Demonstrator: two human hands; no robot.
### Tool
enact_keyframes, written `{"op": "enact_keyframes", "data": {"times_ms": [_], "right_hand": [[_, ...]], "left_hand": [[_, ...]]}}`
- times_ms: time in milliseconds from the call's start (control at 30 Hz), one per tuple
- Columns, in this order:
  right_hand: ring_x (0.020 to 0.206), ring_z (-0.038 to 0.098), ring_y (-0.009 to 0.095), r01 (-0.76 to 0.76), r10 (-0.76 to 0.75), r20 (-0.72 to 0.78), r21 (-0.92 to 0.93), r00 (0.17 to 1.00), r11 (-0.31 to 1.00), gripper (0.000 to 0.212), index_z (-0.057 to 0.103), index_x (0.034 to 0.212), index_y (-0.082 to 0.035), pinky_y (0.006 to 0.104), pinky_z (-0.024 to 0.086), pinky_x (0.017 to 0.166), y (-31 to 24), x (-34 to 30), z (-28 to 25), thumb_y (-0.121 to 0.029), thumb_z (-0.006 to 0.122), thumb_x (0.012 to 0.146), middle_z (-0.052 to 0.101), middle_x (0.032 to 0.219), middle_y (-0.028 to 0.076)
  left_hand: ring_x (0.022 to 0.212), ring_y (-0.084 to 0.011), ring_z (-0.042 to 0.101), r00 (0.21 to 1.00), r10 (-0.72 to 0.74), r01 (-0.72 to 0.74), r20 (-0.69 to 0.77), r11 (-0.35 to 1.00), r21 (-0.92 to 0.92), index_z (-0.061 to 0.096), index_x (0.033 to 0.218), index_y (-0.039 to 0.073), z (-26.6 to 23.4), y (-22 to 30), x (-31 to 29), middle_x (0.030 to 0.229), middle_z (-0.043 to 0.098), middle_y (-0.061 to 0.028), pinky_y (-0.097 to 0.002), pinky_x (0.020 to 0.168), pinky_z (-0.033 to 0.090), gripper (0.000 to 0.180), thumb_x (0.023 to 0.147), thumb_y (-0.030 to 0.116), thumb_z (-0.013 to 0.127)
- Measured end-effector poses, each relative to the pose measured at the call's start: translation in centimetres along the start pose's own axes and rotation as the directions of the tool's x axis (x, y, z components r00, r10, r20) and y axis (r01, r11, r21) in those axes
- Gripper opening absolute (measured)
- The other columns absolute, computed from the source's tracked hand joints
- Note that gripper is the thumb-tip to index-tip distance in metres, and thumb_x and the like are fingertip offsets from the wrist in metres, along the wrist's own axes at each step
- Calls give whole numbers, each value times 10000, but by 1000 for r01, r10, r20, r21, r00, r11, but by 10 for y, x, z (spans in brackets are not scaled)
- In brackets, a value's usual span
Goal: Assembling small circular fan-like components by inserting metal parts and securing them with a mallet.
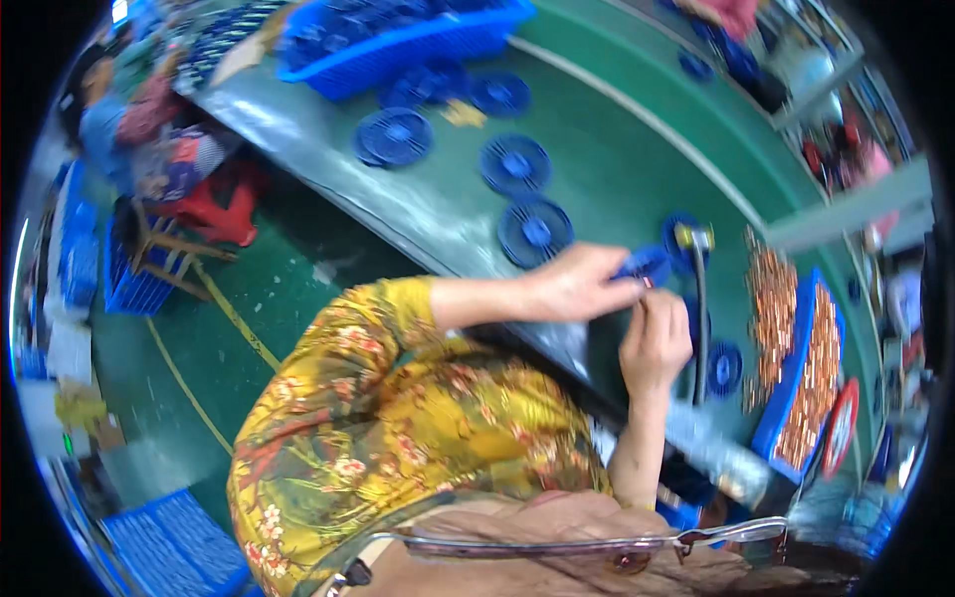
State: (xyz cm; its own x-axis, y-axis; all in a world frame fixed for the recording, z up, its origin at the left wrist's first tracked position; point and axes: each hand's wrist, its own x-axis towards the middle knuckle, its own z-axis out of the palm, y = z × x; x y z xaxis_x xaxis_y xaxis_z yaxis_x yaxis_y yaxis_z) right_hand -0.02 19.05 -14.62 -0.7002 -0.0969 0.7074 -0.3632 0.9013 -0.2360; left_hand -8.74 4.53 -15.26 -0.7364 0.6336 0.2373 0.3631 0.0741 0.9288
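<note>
The fingers of the left hand are pressed around a small blue plastic part right of centre in the frame, gripping it from the left. The right hand comes up from below and its fingers pinch a small copper-coloured piece against the underside of that blue part; the two hands touch at the fingertips. Motion blur hides the exact shape of the blue part.

Just to the right of the hands a hammer with a yellowish head and dark handle lies on the green worktop, its head toward the top of the frame. A small blue disc lies beside the handle, lower right of the hands.

Farther right, a loose heap of copper pieces is spread on the worktop, and next to it a blue tray holds more of them.

Above and left of the hands, several round blue finned discs lie flat on the worktop, well apart from each other, running toward the upper middle of the frame. There a large blue crate holds more blue parts.

The person's patterned yellow sleeve fills the lower middle. At the left of the frame sits a red stool on the green floor, with blue baskets beside it.
</note>
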Motion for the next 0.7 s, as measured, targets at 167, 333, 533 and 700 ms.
{"op": "enact_keyframes", "data": {"times_ms": [167, 333, 533, 700], "right_hand": [[740, 578, 296, -147, 157, -66, 140, 985, 979, 127, 543, 872, -29, 365, 472, 637, 3, -17, -1, -8, 653, 813, 591, 825, 121], [666, 565, 252, -157, 194, -176, 204, 965, 966, 149, 547, 860, -26, 323, 457, 577, -3, -31, -12, -39, 686, 808, 590, 780, 115], [667, 585, 235, -82, 95, -222, 64, 970, 995, 197, 580, 865, -55, 329, 469, 569, -8, -39, -17, -64, 743, 754, 614, 795, 88], [695, 583, 242, -105, 103, -39, -65, 994, 992, 188, 597, 876, -54, 345, 471, 603, -16, -33, -22, -69, 728, 742, 608, 823, 78]], "left_hand": [[836, -80, 521, 986, -148, 168, 81, 864, -474, 558, 1068, -7, 14, -9, -19, 900, 589, -25, -261, 757, 465, 346, 987, 322, 487], [957, -113, 543, 985, -143, 171, 94, 851, -497, 490, 1196, -21, 21, 5, -25, 1040, 590, -79, -275, 874, 444, 410, 998, 335, 453], [1044, -89, 498, 993, -81, 111, 84, 885, -453, 408, 1293, -5, 31, 11, -31, 1178, 524, -65, -268, 909, 426, 379, 1001, 233, 451], [882, -293, 663, 1000, 23, -22, 5, 986, -163, 380, 1272, 25, 33, 13, -34, 955, 641, -176, -366, 759, 516, 383, 981, 255, 473]]}}
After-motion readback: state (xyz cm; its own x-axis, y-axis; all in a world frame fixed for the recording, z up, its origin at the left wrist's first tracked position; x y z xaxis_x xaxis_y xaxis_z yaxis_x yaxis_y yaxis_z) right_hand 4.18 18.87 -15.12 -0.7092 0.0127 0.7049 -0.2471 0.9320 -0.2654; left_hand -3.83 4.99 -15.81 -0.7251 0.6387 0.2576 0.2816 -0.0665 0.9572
